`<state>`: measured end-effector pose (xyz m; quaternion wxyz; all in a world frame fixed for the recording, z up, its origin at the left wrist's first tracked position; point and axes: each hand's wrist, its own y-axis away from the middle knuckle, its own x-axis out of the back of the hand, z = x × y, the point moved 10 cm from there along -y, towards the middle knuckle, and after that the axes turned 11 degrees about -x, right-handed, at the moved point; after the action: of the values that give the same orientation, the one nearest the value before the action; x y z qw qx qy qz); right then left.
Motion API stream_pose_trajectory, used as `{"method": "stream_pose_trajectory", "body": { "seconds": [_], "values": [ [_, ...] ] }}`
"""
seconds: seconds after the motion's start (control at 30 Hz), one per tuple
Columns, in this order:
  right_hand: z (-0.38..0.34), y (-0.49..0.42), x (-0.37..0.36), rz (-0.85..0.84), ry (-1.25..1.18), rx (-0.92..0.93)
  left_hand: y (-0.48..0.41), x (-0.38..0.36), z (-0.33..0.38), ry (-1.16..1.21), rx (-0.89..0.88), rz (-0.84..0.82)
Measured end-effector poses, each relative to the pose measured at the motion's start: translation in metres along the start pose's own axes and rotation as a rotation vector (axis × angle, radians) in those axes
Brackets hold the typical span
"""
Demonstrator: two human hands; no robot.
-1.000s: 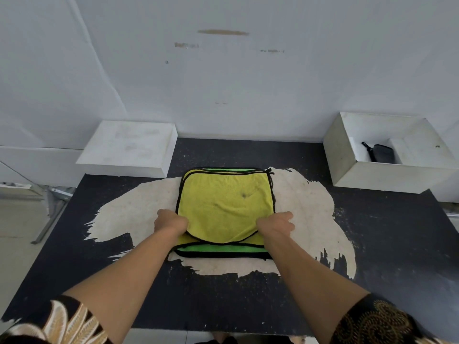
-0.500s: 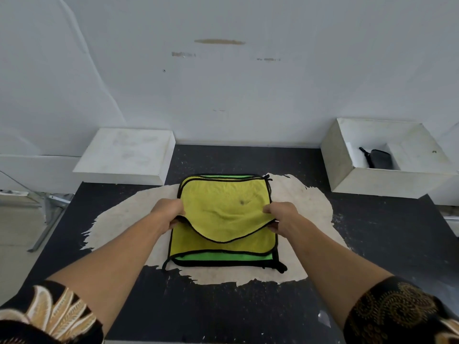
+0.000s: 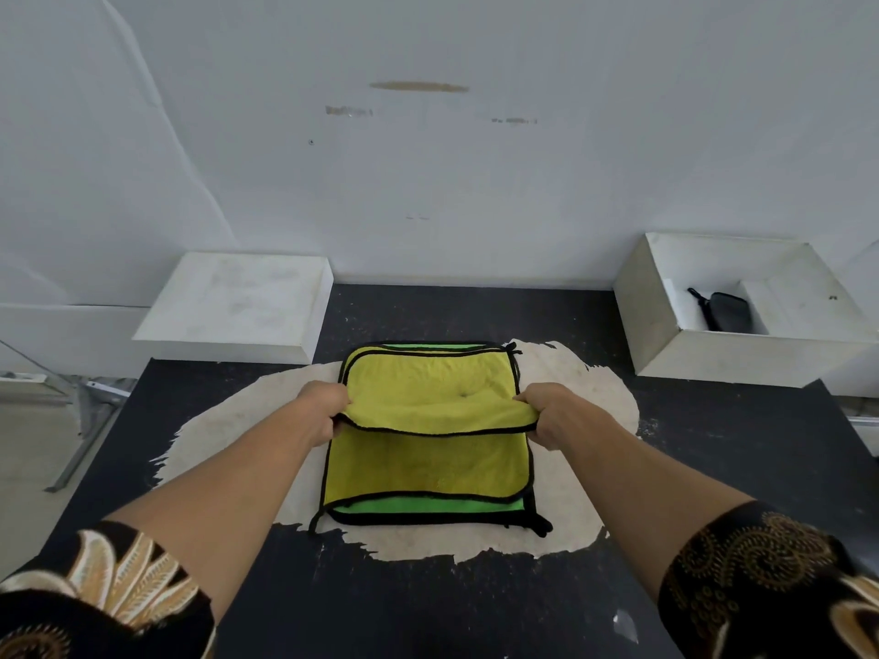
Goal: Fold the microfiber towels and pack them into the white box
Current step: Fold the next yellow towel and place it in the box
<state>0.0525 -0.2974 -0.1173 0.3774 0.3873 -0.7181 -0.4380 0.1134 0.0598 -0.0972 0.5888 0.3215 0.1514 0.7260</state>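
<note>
While the fold is being made, the yellow towel [image 3: 428, 392] is held by its two near corners: the left hand [image 3: 323, 411] and the right hand [image 3: 554, 413] each pinch one corner with closed fingers, probably to keep the edge straight. It lies on a pile of towels [image 3: 428, 504] in the middle of the table [image 3: 428, 611]. The white box [image 3: 713, 359] stands open at the far right, well apart, with a black pouch [image 3: 727, 311] inside.

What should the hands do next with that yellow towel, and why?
Probably carry the lifted edge to the far edge and lay it flat. The left hand and right hand each pinch a corner of the yellow towel, raised midway over the stack, so the fold looks half done.
</note>
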Motion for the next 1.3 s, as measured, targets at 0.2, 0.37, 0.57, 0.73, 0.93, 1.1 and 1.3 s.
{"method": "stream_pose_trajectory", "body": {
  "seconds": [0.2, 0.37, 0.57, 0.73, 0.93, 1.1, 1.3],
  "values": [
    [-0.044, 0.026, 0.012, -0.015, -0.114, 0.117, -0.006, -0.009, 0.06, 0.033, -0.125, -0.037],
    [-0.083, 0.05, 0.037, -0.095, -0.275, 0.206, 0.011, -0.033, 0.12, 0.106, -0.242, -0.107],
    [-0.097, 0.053, 0.085, -0.137, -0.375, 0.225, 0.044, -0.085, 0.152, 0.141, -0.324, -0.198],
    [-0.105, 0.059, 0.137, -0.203, -0.45, 0.31, 0.075, -0.138, 0.162, 0.155, -0.385, -0.248],
    [-0.08, 0.047, 0.221, -0.297, -0.514, 0.4, 0.122, -0.204, 0.157, 0.165, -0.561, -0.296],
    [-0.008, -0.017, 0.292, 0.073, -0.068, 0.393, 0.152, -0.259, 0.054, -0.535, -0.732, -0.242],
    [0.062, -0.066, 0.319, 0.167, 0.434, 0.193, 0.17, -0.294, -0.052, -0.948, -0.593, -0.217]
  ]
}}
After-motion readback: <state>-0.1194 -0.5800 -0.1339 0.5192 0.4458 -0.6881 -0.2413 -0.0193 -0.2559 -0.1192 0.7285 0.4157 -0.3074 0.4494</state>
